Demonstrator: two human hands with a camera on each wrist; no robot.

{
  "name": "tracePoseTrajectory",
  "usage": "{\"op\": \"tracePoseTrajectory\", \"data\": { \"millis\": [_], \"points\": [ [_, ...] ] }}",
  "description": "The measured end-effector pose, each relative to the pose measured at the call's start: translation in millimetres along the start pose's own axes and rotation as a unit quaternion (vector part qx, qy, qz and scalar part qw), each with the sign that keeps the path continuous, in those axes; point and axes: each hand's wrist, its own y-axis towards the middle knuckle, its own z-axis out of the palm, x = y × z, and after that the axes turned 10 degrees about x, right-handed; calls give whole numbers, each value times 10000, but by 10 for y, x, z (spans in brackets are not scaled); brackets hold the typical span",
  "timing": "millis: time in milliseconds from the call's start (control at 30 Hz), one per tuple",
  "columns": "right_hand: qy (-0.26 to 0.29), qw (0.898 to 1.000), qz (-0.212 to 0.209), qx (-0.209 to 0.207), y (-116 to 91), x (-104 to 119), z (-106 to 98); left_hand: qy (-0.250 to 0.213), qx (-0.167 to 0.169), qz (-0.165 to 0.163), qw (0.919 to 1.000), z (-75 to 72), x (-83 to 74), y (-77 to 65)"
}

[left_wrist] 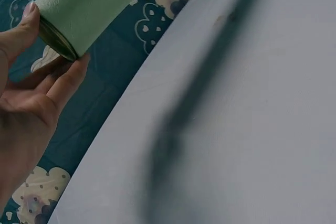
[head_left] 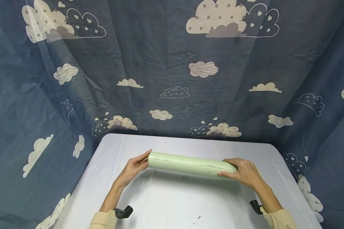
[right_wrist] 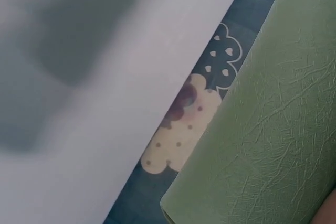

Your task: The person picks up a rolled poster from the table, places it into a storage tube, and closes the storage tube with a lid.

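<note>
A pale green rolled sheet (head_left: pixel 189 163) with a creased, leathery surface is held up over the white table, its shadow falling below. My left hand (head_left: pixel 135 166) grips the roll's left end, and in the left wrist view thumb and fingers (left_wrist: pixel 68 82) sit on opposite sides of its open rim. Near the right end my right hand (head_left: pixel 245 171) holds the roll from above, thumb on the near side. The right wrist view shows the green sheet (right_wrist: pixel 268 129) close up, with only a sliver of the hand at the lower right corner.
A white cloth covers the table (head_left: pixel 172 203), with a few small dark specks on it. Dark blue curtains (head_left: pixel 149 57) printed with clouds hang behind and at both sides. Each wrist wears a black camera mount (head_left: pixel 124 212).
</note>
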Motion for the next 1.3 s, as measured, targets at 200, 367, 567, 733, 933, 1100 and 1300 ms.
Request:
{"op": "tracePoseTrajectory", "data": {
  "millis": [200,367,567,733,933,1100,1300],
  "points": [
    [217,9995,100,190,79,18,-19,-135,26,-47,9999,25,-16,11],
    [223,9989,192,361,59,35,25,126,135,-275,9995,206,-12,13],
    [273,9985,283,389,67,31,18,839,-411,-289,9952,363,-102,70],
    [181,9989,201,372,60,8,9,1173,-479,-576,9903,452,-94,50],
    [248,9989,71,398,-9,-2,33,870,-709,-522,9923,455,-92,1],
    [237,9989,-16,402,12,38,45,969,-698,-329,9923,416,-130,30],
    [579,9931,-322,969,32,57,-23,627,-1117,-168,9916,407,-166,-2]
  ]
}}
